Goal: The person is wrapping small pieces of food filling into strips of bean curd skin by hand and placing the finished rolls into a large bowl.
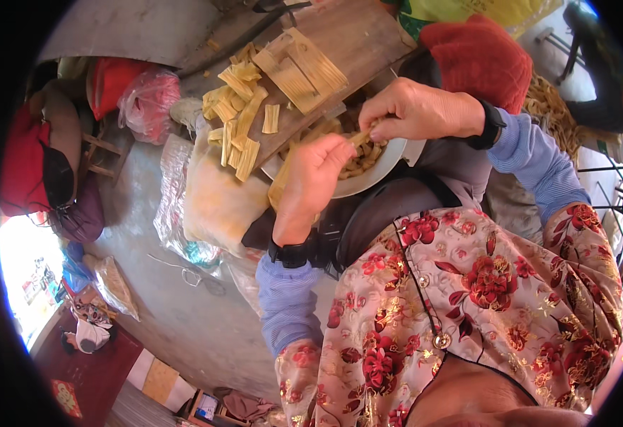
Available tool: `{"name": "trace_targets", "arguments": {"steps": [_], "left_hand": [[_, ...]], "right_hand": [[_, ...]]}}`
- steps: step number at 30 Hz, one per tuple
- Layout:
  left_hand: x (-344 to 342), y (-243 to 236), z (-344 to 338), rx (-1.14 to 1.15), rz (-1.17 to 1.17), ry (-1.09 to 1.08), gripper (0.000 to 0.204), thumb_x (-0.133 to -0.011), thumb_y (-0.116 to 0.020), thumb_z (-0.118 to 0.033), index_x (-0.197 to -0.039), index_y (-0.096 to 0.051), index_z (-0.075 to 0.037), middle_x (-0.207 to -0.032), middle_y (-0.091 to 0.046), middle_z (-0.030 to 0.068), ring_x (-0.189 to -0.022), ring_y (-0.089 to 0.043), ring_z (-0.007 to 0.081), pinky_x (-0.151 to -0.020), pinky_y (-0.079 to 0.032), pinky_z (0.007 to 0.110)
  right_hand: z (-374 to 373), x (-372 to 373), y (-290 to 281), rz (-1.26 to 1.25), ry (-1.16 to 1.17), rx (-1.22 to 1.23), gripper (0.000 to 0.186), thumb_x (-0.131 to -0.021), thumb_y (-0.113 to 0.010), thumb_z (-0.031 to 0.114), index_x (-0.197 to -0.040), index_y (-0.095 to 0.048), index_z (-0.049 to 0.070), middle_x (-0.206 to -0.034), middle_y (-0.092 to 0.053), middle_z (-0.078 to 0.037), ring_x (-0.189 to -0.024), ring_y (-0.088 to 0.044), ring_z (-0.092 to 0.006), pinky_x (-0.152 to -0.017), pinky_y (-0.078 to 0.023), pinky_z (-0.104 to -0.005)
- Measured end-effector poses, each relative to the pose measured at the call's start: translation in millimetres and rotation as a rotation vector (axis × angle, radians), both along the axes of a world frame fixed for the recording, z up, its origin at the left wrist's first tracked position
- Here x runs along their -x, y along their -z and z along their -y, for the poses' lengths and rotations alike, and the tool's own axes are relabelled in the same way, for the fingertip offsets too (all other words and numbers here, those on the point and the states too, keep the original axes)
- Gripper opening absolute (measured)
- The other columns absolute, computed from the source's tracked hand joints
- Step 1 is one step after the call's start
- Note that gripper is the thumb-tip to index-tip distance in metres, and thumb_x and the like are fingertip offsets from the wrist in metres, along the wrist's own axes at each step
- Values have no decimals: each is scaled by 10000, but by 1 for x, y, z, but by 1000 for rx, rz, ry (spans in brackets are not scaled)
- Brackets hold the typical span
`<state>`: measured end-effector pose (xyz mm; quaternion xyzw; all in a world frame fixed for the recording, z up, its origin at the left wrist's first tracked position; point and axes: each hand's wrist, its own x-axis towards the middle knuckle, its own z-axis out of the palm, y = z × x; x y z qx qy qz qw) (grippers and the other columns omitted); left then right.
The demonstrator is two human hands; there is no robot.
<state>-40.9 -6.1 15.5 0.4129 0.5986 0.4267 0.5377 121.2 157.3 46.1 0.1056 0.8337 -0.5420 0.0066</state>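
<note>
Both hands work above a white bowl (391, 165) that sits at my lap. Inside it are several short yellow-brown folded or rolled pieces (358, 162). My left hand (311, 171) is closed at the bowl's left side, its fingers pinching a pale yellow strip (361, 138). The strip's other end is pinched by my right hand (418, 110), above the bowl's far right rim. Just beyond the bowl lies a wooden board (358, 35) with a flat ribbed yellow sheet (301, 70). Several cut ribbed yellow strips (237, 117) are piled at the board's left edge.
A red cloth bundle (478, 60) stands right of the board. To the left are a pale stuffed sack (219, 192), clear plastic wrapping (175, 185) and a pink plastic bag (150, 103). A seated person in red (27, 167) is at the far left.
</note>
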Motion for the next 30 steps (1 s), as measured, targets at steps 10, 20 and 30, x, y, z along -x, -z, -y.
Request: {"name": "trace_targets", "arguments": {"steps": [10,20,30], "left_hand": [[44,16,-37,13,60,-307,166,-928,-550,-132,-1063,-597,-48,-692,-502,-46,-491,-329,-11,-424,-246,149],[59,58,-64,-190,-795,-477,123,-865,-578,-107,-887,-611,9,-676,-583,79,-587,-532,161,-548,-427,308],[2,23,-22,1,-36,-385,92,-915,-537,-111,-904,-576,-29,-656,-510,-19,-535,-423,58,-471,-339,218]], "right_hand": [[-20,33,21,-148,388,-168,162,-867,-587,99,-984,-615,-10,-752,-633,-119,-663,-582,-162,-630,-473,-309],[-41,58,72,-202,299,-521,152,-830,-585,117,-937,-641,24,-741,-617,-166,-681,-617,-300,-637,-490,-360],[8,37,31,-503,301,-526,225,-803,-656,127,-1020,-661,66,-1072,-609,-188,-971,-581,-351,-799,-486,-372]]}}
